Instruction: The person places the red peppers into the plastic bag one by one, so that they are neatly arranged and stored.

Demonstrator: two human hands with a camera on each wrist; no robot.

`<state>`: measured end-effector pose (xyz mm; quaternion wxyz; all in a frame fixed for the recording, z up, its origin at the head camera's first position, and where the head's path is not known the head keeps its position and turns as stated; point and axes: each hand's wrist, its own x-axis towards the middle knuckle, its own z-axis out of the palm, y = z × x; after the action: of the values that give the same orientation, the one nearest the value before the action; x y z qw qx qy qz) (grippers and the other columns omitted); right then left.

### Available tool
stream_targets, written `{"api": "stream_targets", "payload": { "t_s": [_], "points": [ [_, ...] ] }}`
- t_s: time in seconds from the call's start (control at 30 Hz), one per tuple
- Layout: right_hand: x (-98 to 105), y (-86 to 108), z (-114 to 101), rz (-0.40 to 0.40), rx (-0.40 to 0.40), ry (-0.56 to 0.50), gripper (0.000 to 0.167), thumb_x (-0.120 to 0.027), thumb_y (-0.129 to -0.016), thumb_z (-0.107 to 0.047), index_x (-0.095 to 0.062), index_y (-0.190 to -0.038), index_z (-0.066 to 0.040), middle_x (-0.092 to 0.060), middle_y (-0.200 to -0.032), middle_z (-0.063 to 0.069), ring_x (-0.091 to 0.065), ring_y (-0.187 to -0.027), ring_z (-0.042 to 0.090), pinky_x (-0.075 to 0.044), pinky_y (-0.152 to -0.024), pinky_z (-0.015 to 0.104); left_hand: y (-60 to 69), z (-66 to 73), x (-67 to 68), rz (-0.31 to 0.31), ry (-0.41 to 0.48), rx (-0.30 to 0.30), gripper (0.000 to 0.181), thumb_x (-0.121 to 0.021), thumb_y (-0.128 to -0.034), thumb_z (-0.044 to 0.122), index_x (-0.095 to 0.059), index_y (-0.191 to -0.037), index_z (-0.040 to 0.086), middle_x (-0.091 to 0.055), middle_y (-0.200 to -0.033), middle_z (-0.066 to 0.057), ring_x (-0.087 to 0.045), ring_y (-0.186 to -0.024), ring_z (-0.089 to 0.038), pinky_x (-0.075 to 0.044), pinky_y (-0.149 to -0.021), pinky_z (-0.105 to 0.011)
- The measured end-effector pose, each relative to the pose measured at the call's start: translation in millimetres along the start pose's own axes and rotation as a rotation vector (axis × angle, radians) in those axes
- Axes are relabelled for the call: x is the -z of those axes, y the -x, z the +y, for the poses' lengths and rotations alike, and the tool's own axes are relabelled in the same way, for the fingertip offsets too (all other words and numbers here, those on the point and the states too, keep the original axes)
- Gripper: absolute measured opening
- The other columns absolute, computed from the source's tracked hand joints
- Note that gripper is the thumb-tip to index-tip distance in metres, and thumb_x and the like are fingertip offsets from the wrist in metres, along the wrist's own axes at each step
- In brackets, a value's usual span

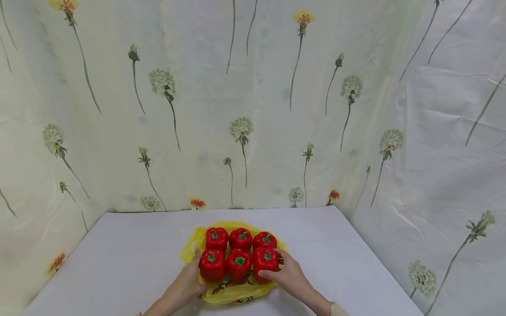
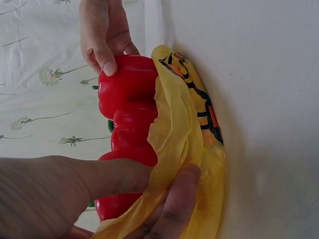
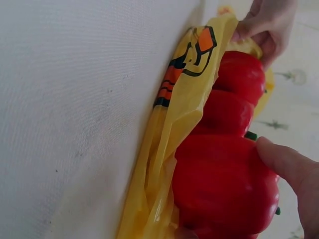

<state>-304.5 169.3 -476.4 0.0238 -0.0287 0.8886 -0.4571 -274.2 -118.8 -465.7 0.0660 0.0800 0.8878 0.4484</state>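
Observation:
Red bell peppers with green stems stand in two rows of three on a crumpled yellow plastic bag [image 1: 225,297]. My left hand [image 1: 189,278] is at the bag's left side. In the left wrist view, its thumb lies inside the bag's edge against a red pepper [image 2: 117,205], and a finger [image 2: 182,194] presses the plastic from outside. My right hand [image 1: 290,274] grips the front right pepper [image 1: 265,259], thumb on its near side and fingers round its right side. The right wrist view shows that thumb [image 3: 284,157] on the pepper's upper edge; the other fingers are mostly hidden.
A white-covered table [image 1: 130,254] lies under the bag, which sits near its middle. Behind and at both sides hangs a pale sheet [image 1: 269,153] printed with dandelions. Black and orange print [image 2: 207,112] marks the bag's front.

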Motion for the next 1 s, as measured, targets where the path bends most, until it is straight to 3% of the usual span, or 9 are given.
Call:
{"api": "stream_targets", "payload": {
  "t_s": [0.37,0.7,1.0],
  "points": [
    [-1.9,-1.0,3.0,-0.013,-0.014,0.001,0.099,-0.084,-0.065,-0.051,-0.043,-0.137,0.003,-0.057,-0.126,0.017,-0.056,-0.110,0.029,-0.057,-0.082,0.047,0.7,-0.5,-0.7,0.007,0.001,-0.021,0.103,-0.074,-0.0708,-0.008,-0.005,-0.147,-0.017,-0.048,-0.131,-0.038,-0.060,-0.053,-0.015,-0.051,-0.049,-0.030],
    [-3.7,-0.8,7.7,-0.008,0.061,0.038,0.095,-0.082,-0.068,-0.051,-0.044,-0.136,0.003,-0.055,-0.130,0.018,-0.055,-0.114,0.030,-0.055,-0.086,0.048,1.3,-0.7,-1.0,0.006,-0.002,-0.022,0.104,-0.073,-0.0699,-0.009,-0.004,-0.147,-0.016,-0.052,-0.127,-0.037,-0.060,-0.053,-0.015,-0.051,-0.048,-0.030],
    [-3.2,-3.0,5.5,0.001,0.098,0.118,0.094,-0.079,-0.069,-0.055,-0.047,-0.134,0.005,-0.055,-0.132,0.021,-0.055,-0.117,0.034,-0.053,-0.090,0.051,0.9,-4.3,-1.0,0.011,0.021,-0.067,0.103,-0.072,-0.0690,-0.011,-0.004,-0.147,-0.017,-0.049,-0.130,-0.038,-0.059,-0.053,-0.015,-0.052,-0.048,-0.029]
  ]
}}
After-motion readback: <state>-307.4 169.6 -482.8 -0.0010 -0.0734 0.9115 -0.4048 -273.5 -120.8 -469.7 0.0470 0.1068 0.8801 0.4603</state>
